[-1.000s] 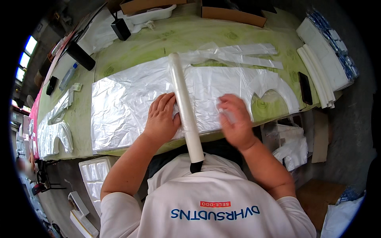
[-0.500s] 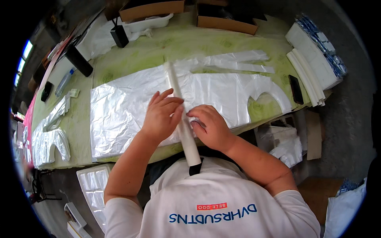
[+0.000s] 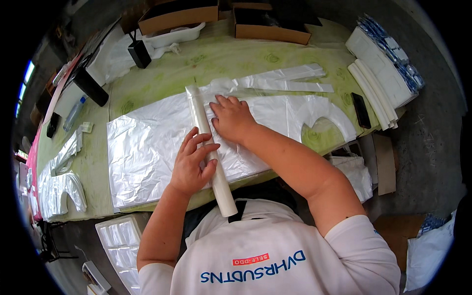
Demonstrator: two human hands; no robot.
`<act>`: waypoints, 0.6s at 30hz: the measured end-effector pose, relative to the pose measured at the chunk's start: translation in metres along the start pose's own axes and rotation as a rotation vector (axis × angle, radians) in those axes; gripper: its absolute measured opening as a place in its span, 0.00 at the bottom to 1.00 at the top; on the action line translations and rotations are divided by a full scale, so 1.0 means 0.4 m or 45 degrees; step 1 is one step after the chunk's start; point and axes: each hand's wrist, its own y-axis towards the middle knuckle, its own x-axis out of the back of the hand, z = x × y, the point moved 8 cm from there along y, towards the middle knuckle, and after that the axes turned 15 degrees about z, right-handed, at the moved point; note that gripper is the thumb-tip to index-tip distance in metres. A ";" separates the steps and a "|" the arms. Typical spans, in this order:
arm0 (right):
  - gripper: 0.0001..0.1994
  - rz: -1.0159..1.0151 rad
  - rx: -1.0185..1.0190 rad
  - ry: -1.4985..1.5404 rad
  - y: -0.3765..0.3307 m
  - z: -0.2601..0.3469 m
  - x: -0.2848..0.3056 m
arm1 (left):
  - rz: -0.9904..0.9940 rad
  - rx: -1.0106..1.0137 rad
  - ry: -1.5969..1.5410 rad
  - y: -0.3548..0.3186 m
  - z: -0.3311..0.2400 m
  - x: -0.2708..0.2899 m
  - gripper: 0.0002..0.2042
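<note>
A long white roll (image 3: 199, 115) lies across a stack of clear plastic bag sheets (image 3: 142, 147) on the green worktable (image 3: 162, 81). My left hand (image 3: 192, 164) rests on the near part of the roll, fingers curled over it. My right hand (image 3: 231, 118) lies flat, fingers spread, on the plastic just right of the roll's far part. The roll's near end (image 3: 226, 206) sticks out past the table edge toward my body. The sheets end in a cut-out handle shape (image 3: 319, 113) on the right.
Cut plastic strips (image 3: 287, 81) lie beyond the sheets. Cardboard boxes (image 3: 270, 24) stand at the back. White stacked bundles (image 3: 378, 73) and a black phone (image 3: 361, 110) sit at right. More plastic bags (image 3: 59, 187), a bottle (image 3: 73, 113) and dark devices (image 3: 91, 86) lie at left.
My right hand has moved from the near right of the roll up to the plastic beside the roll's far part. My left hand has slid down the roll toward me.
</note>
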 end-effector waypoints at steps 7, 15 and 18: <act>0.31 0.065 -0.199 0.098 0.013 -0.138 0.038 | 0.040 -0.033 0.002 0.000 0.003 -0.010 0.20; 0.43 -0.310 -0.441 1.072 -0.011 -0.424 0.108 | 0.041 -0.008 0.002 0.000 0.005 -0.011 0.21; 0.44 -0.461 -0.547 1.089 -0.063 -0.538 0.143 | 0.039 -0.012 -0.005 0.006 -0.004 -0.008 0.19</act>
